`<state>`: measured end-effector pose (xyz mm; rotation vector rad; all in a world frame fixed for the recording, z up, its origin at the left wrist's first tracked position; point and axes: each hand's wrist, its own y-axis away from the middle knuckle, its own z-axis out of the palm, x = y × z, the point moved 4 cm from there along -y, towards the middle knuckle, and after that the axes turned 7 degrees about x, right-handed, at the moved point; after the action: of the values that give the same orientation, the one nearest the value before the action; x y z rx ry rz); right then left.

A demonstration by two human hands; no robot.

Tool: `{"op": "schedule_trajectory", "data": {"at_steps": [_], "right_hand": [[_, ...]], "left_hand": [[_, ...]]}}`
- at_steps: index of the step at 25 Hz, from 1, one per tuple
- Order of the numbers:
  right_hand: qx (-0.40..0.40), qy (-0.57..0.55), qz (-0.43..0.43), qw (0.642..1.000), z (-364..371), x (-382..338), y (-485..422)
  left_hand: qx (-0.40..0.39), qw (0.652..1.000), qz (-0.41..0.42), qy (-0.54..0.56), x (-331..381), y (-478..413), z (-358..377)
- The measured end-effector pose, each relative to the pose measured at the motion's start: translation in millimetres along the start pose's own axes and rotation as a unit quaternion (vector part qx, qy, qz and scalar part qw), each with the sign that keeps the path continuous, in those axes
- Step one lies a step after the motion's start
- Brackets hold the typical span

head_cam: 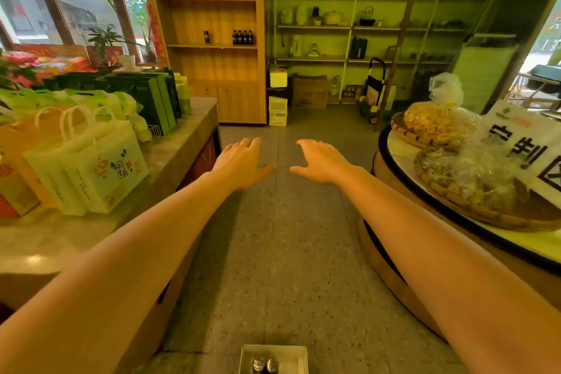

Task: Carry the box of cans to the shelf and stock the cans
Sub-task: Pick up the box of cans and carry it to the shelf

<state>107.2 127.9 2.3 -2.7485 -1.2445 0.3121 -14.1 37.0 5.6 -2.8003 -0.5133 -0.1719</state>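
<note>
Wood shelf [209, 45] at 12 o'clock holds a few dark bottles [243, 37]; prob. where we stock. Our left hand [239, 164] and right hand [321, 162] reach fwd, apart, fingers spread, holding nothing. The white box [293, 357] sits on the floor [282, 237] at 6 o'clock, open-topped, two cans [266, 365] showing. It's not yet lifted; we'd judge both hands must drop to its sides.

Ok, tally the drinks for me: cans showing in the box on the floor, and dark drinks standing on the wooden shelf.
Cans showing in the box: 2
Dark drinks on the wooden shelf: 5 (4 together, 1 apart to their left)
Total: 7
</note>
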Motion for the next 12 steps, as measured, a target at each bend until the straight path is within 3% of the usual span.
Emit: {"op": "schedule_trajectory", "data": {"at_steps": [12], "right_hand": [[-0.037,-0.02,0.043,0.998,205,33,-24]], "left_hand": [[-0.065,0.997,-0.006,0.031,-71,-16,199]]}}
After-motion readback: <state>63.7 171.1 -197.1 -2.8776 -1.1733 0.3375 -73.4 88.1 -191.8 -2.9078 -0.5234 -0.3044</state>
